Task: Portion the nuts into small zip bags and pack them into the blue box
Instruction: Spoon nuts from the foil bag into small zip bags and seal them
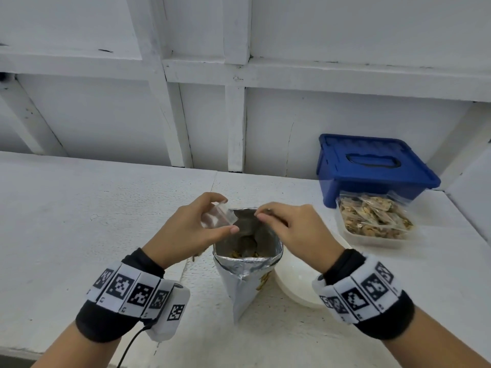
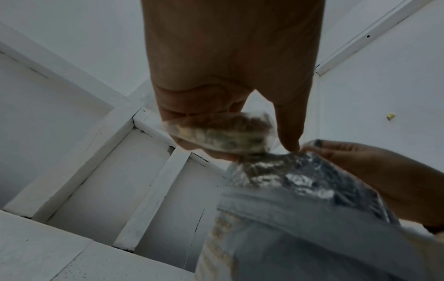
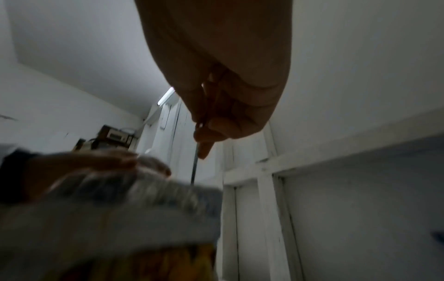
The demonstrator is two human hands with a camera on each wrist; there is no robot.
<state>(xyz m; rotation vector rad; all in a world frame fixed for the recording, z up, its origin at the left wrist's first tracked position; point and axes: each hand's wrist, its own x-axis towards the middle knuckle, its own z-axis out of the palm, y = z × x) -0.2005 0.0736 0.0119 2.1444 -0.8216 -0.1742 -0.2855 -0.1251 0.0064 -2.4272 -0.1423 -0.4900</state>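
My left hand [image 1: 226, 215] pinches a small clear zip bag [image 1: 218, 217] between thumb and fingers, just over the left rim of an open foil nut bag [image 1: 248, 264]. Nuts lie at the foil bag's bottom. In the left wrist view the zip bag [image 2: 223, 135] shows brownish nuts inside. My right hand [image 1: 259, 213] pinches a thin metal utensil handle [image 3: 194, 171] that goes down into the foil bag [image 3: 120, 199]; its lower end is hidden. The blue box [image 1: 372, 166] stands at the back right with its lid on.
A clear plastic tub [image 1: 377, 241] holding several filled zip bags sits right in front of the blue box. A white bowl [image 1: 295, 282] lies under my right wrist, beside the foil bag. The white wall with battens [image 1: 235, 128] closes the table's far edge.
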